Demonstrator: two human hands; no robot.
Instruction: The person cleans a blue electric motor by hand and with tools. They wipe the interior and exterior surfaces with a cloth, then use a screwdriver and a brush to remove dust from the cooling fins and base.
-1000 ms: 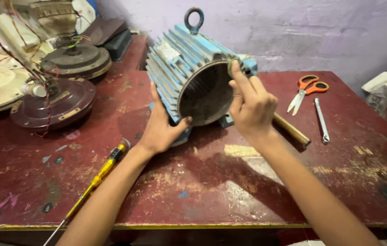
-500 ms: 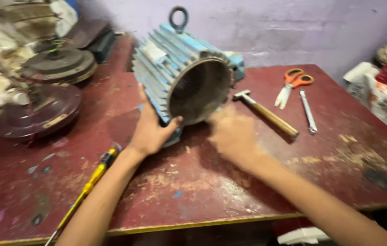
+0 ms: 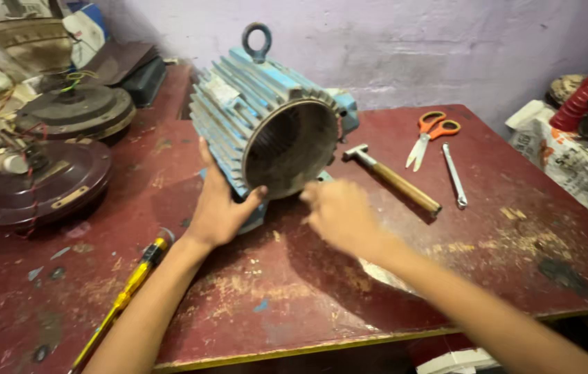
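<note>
Gripping motor housing point(image 3: 259, 118), left hand point(image 3: 219, 204)

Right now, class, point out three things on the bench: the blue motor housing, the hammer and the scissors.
blue motor housing point(image 3: 238, 114), head view, on its ribbed outer side.
hammer point(image 3: 399, 184), head view, on the wooden handle.
scissors point(image 3: 435, 126), head view, on the orange handles.

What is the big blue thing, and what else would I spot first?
The big blue finned motor housing lies on its side in the middle of the red table, its open end facing the camera. The left hand grips its rim; the right hand is blurred just in front. Orange-handled scissors lie to the right.
</note>
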